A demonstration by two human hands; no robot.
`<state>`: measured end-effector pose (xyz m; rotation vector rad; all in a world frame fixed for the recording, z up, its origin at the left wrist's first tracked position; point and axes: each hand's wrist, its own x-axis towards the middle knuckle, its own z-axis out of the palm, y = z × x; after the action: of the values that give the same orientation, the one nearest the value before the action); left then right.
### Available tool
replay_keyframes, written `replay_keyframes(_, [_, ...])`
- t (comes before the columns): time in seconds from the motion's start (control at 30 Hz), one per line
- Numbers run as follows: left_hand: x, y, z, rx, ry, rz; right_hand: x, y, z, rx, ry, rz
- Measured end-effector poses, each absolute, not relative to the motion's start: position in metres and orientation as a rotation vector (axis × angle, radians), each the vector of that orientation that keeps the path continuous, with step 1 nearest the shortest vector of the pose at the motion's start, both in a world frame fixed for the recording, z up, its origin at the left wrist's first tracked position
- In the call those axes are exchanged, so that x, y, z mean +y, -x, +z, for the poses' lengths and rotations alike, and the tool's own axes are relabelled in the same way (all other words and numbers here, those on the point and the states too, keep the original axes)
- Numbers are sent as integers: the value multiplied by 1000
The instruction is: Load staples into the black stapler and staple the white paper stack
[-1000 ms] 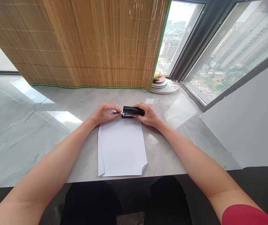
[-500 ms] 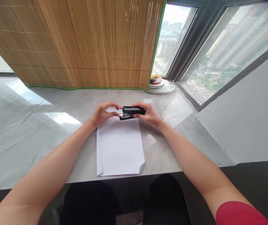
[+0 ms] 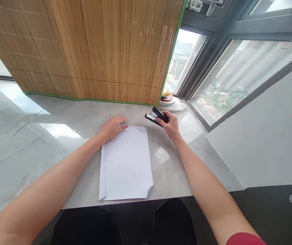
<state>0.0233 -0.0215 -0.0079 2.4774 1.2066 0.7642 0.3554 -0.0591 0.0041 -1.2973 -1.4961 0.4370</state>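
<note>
L hand [image 3: 112, 130] fingers loosely spread at paper stack's [image 3: 126, 163] top L corner, R hand [image 3: 171, 126] gripping stapler [image 3: 160, 114], sheets might skew b/c L pressure's uneven.

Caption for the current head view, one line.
Right hand holds a black stapler; left hand rests at the white paper's top-left corner.

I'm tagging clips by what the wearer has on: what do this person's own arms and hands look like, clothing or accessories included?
The left hand and right hand show no glove, ring or watch. Both forearms are uncovered. A plain deep-red sleeve ends above the right elbow; the left sleeve is out of view.
</note>
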Motion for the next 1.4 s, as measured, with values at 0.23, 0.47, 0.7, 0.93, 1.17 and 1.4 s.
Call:
replay_keyframes(0.23, [-21,-22,-10,1231,-2525,638,-57,-360,-3,-1671,1427,455])
replay_keyframes(0.47, [-25,-24,-2,1367,-2445,684,-60,-367,-3,-1861,1377,506])
replay_keyframes(0.7, [-20,-24,-14,1242,-2512,815,-66,-361,0,-2006,1278,545])
replay_keyframes(0.93, [-27,-32,-12,779,-2630,746,-73,-332,9,-2062,1192,318])
replay_keyframes(1.17, [-37,-33,-10,582,-2665,589,-77,-309,5,-2012,1175,299])
replay_keyframes(1.4, [-40,-35,-7,529,-2637,532,-78,-302,4,-1992,1217,265])
